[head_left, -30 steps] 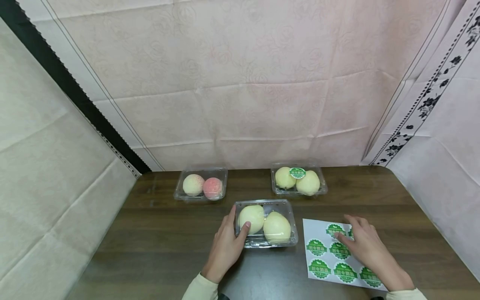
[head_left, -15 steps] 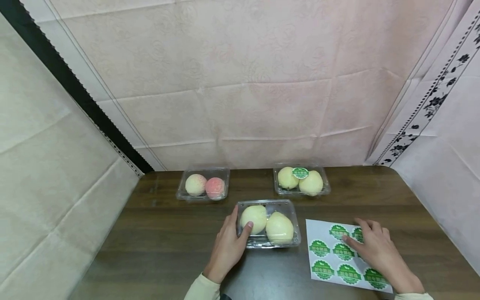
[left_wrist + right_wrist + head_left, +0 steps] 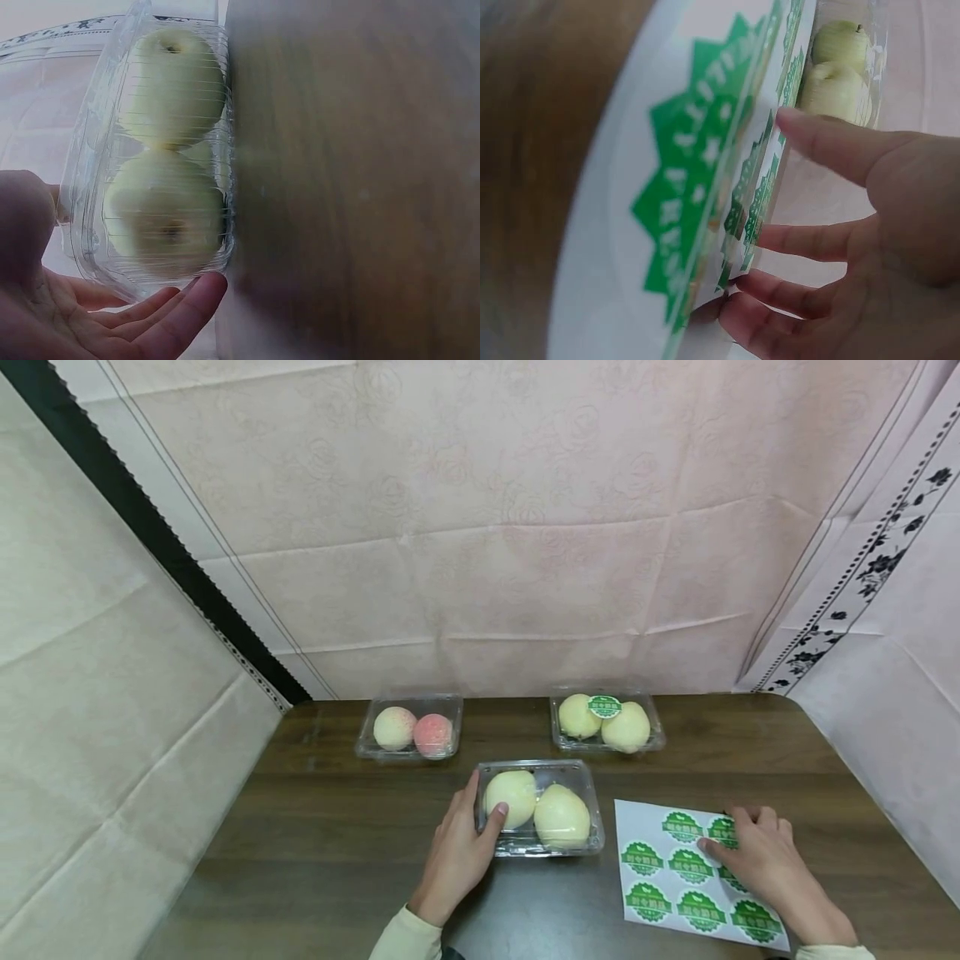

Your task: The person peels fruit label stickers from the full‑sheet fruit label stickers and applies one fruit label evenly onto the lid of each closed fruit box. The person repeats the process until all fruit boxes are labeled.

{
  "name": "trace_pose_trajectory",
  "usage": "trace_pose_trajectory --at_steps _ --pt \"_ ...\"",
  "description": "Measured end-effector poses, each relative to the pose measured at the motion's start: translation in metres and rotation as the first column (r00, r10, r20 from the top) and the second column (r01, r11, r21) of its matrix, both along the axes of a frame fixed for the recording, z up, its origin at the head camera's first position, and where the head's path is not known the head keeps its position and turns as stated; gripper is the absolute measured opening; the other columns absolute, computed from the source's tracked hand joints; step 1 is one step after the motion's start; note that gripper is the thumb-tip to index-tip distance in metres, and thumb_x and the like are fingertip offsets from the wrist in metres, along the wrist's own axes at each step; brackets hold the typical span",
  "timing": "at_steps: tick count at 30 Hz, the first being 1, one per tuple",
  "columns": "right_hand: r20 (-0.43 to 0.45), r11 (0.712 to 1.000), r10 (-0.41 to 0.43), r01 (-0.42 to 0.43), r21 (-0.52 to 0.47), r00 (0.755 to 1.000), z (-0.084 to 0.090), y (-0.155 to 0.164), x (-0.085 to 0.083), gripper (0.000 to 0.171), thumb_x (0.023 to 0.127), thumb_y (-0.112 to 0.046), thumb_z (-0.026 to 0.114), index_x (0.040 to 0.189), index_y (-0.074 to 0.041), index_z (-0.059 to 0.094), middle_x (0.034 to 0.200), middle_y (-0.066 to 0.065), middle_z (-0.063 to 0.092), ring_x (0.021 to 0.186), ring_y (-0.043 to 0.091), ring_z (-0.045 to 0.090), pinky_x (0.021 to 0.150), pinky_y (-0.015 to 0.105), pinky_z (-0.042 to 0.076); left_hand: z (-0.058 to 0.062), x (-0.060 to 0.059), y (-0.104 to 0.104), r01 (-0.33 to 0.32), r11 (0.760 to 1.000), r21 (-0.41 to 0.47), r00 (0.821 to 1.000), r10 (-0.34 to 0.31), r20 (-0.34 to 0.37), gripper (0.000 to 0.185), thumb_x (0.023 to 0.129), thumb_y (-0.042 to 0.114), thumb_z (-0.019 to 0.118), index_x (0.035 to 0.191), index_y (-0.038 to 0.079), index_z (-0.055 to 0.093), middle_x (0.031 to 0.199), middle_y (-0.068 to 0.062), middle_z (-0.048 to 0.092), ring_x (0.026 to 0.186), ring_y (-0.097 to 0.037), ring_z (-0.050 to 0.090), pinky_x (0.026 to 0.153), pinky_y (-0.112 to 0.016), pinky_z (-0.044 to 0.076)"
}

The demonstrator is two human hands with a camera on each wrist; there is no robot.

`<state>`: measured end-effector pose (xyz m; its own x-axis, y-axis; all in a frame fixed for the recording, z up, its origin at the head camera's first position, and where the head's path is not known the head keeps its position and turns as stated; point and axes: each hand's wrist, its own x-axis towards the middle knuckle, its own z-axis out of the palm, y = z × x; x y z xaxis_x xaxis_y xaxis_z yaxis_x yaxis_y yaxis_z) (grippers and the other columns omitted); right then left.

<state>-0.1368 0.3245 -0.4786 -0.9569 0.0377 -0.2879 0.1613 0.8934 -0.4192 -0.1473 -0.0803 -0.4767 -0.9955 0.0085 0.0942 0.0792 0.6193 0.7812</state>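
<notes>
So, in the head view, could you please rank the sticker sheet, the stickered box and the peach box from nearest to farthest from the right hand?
1. Sticker sheet, under the right hand.
2. Stickered box, at the back, right of centre.
3. Peach box, at the back left.

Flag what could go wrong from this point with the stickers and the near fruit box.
1. The right hand lies on the sticker sheet with fingers at a sticker's edge; peeling might lift or slide the unweighted sheet, or crease the sticker.
2. The left hand grips only the left end of the near box; pressing a sticker on its lid could tip or skid it.
3. The thin clear lid may flex over the two pale fruits, so the sticker may wrinkle.
</notes>
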Motion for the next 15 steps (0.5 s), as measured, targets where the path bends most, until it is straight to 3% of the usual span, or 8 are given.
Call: trace_pose_trajectory --at_steps 9,15 --pt "-0.017 1.000 0.000 0.000 0.022 1.000 0.0016 0.0001 -0.0004 0.088 0.096 -0.051 0.074 0.135 0.022 0.045 0.129 0.051 0.035 0.119 0.063 0.034 0.093 0.074 0.043 -0.0012 -0.0003 -0.0014 0.008 1.000 0.005 1.000 -0.008 0.005 0.070 0.108 0.044 0.059 0.163 0.006 0.037 0.147 -0.021 0.057 0.133 -0.041 0.058 0.105 -0.061 0.049" --pt "-0.098 0.999 0.014 -0.018 -0.037 0.995 0.0037 0.0002 0.0032 0.078 0.094 -0.052 0.077 0.128 0.014 0.055 0.129 0.047 0.043 0.119 0.064 0.038 0.092 0.074 0.043 -0.0018 -0.0004 -0.0021 0.013 1.000 0.005 1.000 -0.013 0.002 0.069 0.109 0.044 0.058 0.163 0.006 0.038 0.147 -0.021 0.057 0.133 -0.040 0.057 0.105 -0.061 0.049"
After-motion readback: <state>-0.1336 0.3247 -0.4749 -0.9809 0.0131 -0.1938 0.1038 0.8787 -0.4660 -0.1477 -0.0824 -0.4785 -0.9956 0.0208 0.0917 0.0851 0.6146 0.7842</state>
